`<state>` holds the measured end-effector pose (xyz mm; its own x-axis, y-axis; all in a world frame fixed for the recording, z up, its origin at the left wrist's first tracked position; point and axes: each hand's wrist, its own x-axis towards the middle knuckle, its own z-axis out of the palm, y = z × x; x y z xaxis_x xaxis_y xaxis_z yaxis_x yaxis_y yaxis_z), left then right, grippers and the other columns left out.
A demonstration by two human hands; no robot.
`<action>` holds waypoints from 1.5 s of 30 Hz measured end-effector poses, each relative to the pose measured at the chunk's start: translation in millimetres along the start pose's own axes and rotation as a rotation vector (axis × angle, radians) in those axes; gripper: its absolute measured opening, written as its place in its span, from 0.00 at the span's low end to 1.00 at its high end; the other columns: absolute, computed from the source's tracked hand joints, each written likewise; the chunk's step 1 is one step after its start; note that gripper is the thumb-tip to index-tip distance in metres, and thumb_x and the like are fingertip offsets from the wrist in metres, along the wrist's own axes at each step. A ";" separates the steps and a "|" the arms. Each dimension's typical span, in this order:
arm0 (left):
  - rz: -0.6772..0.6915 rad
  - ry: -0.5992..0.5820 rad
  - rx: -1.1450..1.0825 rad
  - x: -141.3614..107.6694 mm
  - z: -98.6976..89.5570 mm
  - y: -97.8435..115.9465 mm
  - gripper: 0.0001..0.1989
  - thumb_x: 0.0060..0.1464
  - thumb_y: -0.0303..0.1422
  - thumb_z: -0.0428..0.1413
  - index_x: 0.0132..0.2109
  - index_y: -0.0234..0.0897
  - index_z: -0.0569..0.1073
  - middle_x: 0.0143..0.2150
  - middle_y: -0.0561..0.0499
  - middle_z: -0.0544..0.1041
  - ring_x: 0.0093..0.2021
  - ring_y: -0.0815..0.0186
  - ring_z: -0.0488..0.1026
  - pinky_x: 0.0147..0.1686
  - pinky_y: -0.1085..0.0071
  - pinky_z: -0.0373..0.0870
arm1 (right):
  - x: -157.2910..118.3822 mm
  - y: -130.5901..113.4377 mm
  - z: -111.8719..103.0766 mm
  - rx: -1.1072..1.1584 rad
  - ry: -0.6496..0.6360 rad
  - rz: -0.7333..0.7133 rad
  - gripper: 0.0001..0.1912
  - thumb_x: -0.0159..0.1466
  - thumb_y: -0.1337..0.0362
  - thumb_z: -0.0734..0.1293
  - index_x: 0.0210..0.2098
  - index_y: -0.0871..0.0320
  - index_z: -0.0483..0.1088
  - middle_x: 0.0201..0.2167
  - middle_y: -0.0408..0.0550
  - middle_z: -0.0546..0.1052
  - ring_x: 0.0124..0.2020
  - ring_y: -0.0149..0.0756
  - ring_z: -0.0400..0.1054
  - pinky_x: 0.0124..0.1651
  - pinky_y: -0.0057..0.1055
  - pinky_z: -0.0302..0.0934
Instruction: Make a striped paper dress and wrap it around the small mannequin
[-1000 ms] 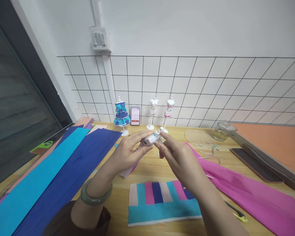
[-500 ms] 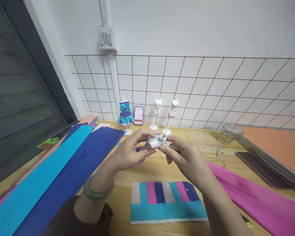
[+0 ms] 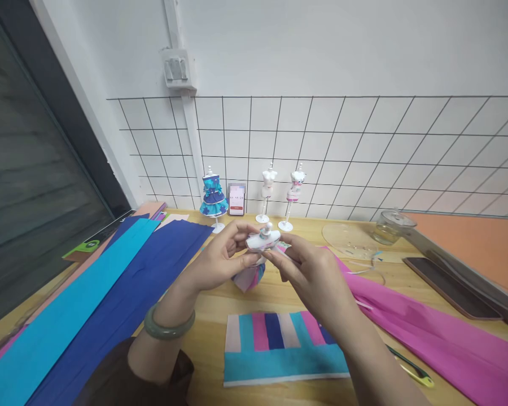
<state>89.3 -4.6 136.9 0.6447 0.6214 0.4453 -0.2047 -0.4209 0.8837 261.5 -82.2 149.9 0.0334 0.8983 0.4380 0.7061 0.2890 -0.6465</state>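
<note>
A small white dress form (image 3: 263, 240) is held above the table between my two hands, its neck knob tipped up toward me. My left hand (image 3: 220, 255) grips its left side between thumb and fingers. On the opposite side, my right hand (image 3: 313, 268) is closed, thumb and forefinger pinched at the form's edge. A pale patterned bit shows by those fingertips; its kind is unclear. Below the form hangs a skirt piece (image 3: 246, 278) in pink, white and blue, partly hidden by my left hand. Nearer me lies a striped crepe-paper panel (image 3: 275, 355) with a turquoise band.
Behind stand a dress form in a blue dress (image 3: 214, 197), a phone (image 3: 236, 200) and two white dress forms. Blue paper strips (image 3: 152, 270) lie left. On the right are magenta paper (image 3: 440, 332), scissors (image 3: 419, 373), a dark phone (image 3: 449, 287) and a glass pot (image 3: 392, 226).
The held dress form has turned more upright toward me and shifted slightly left, showing more of the striped skirt below. Both hands moved slightly with it. More of the scissors shows at lower right.
</note>
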 end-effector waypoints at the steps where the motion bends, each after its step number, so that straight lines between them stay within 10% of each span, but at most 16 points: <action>1: -0.006 0.001 -0.031 0.4 -0.5 -0.2 0.13 0.55 0.28 0.57 0.47 0.41 0.65 0.49 0.46 0.74 0.48 0.65 0.72 0.45 0.69 0.70 | -0.5 -0.5 0.9 0.003 -0.002 0.001 0.19 0.64 0.52 0.62 0.49 0.56 0.71 0.14 0.36 0.66 0.16 0.29 0.58 0.21 0.26 0.50; 13: -0.006 0.196 0.009 6.6 1.3 -11.9 0.15 0.52 0.31 0.59 0.45 0.39 0.64 0.45 0.47 0.74 0.46 0.65 0.74 0.44 0.69 0.70 | -2.4 -3.5 3.6 -0.123 0.036 0.064 0.23 0.65 0.51 0.61 0.49 0.63 0.70 0.17 0.43 0.73 0.19 0.35 0.66 0.22 0.27 0.55; 20: 0.010 0.357 0.179 8.8 5.1 -16.4 0.17 0.51 0.30 0.59 0.47 0.40 0.64 0.42 0.50 0.74 0.44 0.66 0.74 0.47 0.65 0.70 | -16.5 -12.6 13.4 -0.378 0.221 -0.248 0.14 0.67 0.59 0.59 0.41 0.60 0.72 0.21 0.47 0.77 0.19 0.37 0.71 0.21 0.28 0.50; 40: 0.080 0.430 0.230 8.9 11.2 -20.0 0.30 0.44 0.31 0.64 0.53 0.46 0.61 0.48 0.50 0.66 0.50 0.64 0.69 0.47 0.66 0.71 | -11.1 -9.3 23.8 -0.399 0.194 -0.114 0.13 0.66 0.54 0.60 0.37 0.59 0.66 0.25 0.46 0.77 0.20 0.36 0.70 0.20 0.27 0.50; 45: 0.064 0.385 0.183 7.3 10.0 -17.0 0.29 0.47 0.27 0.61 0.55 0.45 0.62 0.52 0.48 0.66 0.49 0.64 0.70 0.48 0.67 0.71 | -12.2 -9.1 24.6 -0.449 0.254 -0.152 0.23 0.67 0.51 0.57 0.51 0.63 0.64 0.22 0.47 0.78 0.17 0.36 0.69 0.19 0.27 0.47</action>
<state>104.8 0.5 123.6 0.3063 0.7770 0.5499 -0.0789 -0.5550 0.8281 237.3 -87.7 135.0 0.0376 0.7330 0.6792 0.9474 0.1899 -0.2575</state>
